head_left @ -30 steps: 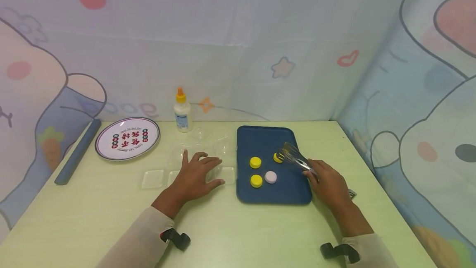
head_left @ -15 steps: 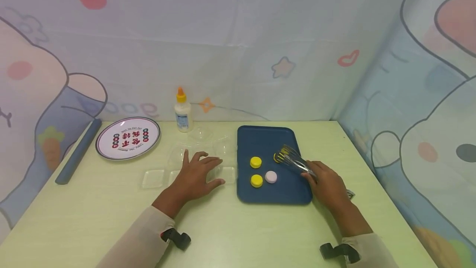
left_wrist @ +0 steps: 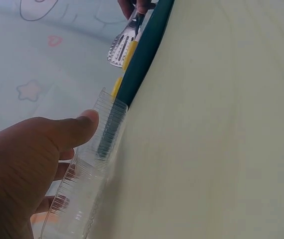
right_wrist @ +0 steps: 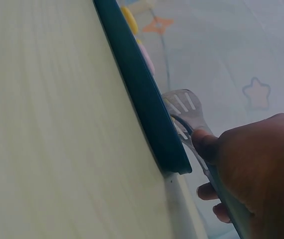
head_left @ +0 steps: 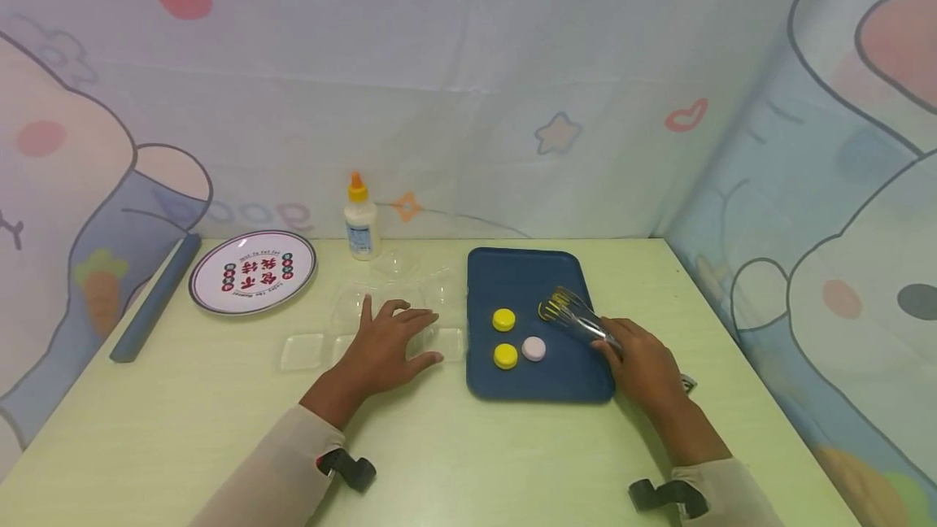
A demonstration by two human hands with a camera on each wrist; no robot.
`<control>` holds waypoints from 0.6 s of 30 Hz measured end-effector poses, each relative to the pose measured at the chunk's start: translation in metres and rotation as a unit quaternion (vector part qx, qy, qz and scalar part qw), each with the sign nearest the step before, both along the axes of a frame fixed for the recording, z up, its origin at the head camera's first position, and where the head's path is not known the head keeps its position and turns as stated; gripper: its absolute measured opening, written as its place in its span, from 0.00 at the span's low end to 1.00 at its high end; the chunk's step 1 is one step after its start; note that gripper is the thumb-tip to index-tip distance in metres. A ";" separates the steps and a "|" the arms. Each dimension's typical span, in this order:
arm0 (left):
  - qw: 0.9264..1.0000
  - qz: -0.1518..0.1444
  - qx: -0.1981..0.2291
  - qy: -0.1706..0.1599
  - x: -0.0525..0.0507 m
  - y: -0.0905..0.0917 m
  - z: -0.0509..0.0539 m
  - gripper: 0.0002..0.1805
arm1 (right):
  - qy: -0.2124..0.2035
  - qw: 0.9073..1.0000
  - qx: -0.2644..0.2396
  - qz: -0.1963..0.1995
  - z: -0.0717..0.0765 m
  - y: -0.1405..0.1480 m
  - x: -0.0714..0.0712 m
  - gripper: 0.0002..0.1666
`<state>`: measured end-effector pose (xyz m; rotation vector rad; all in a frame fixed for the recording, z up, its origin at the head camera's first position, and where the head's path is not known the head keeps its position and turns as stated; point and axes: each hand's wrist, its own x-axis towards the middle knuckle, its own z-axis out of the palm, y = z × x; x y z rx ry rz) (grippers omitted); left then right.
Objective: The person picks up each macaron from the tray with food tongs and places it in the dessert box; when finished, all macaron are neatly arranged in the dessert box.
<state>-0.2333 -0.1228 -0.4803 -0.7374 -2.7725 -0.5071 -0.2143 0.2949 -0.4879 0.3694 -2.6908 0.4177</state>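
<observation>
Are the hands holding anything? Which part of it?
The right hand holds tongs by the handles. The left hand seems only to touch the clear box.

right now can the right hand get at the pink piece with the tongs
Probably yes: the right hand holds the tongs close by, and in the head view nothing lies between them and the pink piece, though they are at a yellow piece.

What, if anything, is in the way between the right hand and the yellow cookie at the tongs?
Only the tongs in the right hand, reaching over the right edge of the tray; their slotted end partly hides that yellow cookie. Nothing else visible blocks it: the other two yellow cookies and the pink cookie sit farther left.
</observation>
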 end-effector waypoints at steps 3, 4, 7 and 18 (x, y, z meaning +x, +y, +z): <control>1.000 0.001 -0.001 -0.003 0.000 0.000 0.000 0.33 | 0.027 1.000 0.000 0.007 -0.001 0.000 -0.001 0.27; 1.000 0.002 -0.002 -0.004 0.000 0.000 0.000 0.33 | 0.039 0.999 -0.001 0.009 -0.001 -0.001 -0.001 0.27; 1.000 0.003 -0.003 -0.008 0.000 0.000 0.000 0.33 | 0.076 0.997 -0.006 0.017 -0.001 -0.003 0.000 0.26; 1.000 0.000 -0.002 -0.011 -0.001 0.001 0.003 0.34 | 0.158 0.985 -0.003 0.074 0.002 -0.032 0.009 0.28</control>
